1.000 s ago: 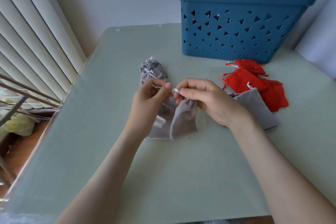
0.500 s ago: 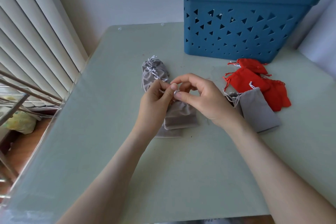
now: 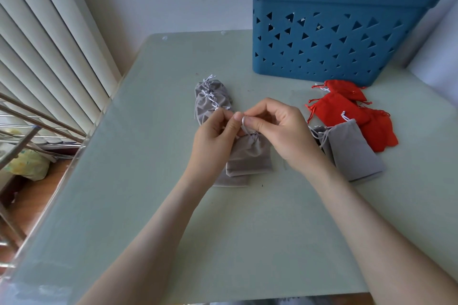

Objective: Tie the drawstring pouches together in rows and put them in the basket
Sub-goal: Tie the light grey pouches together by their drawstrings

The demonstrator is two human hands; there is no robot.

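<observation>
- Both hands are meeting mid-way across the pale green tabletop [image 3: 138, 218], working over a grey velvet drawstring pouch [image 3: 250, 156].
- The left hand [image 3: 214, 138] is pinching the thin white cord [image 3: 244, 123] between thumb and forefinger, with its other fingers curling in.
- The right hand [image 3: 280, 131] is pinching that same cord just beside it, its thumb tip pressing a small loop and its other fingers arching above.
- The pouch is lying right beneath the fingertips with its neck gathered at the pinch. Its long axis is running from the hands back toward the person.
- A second grey pouch [image 3: 230, 181] is peeking out underneath it.
- The row of tied grey pouches [image 3: 210, 99] is stretching away just beyond the left hand, so this knot is probably joining onto that end, and the left hand is nearer to it.
- A loose grey pouch [image 3: 354, 153] and a heap of red fabric pouches [image 3: 347, 111] are sitting near the right wrist.
- The blue plastic basket with triangle cut-outs [image 3: 322, 44] is standing far right, nearer the right hand, and its inside is hidden.
</observation>
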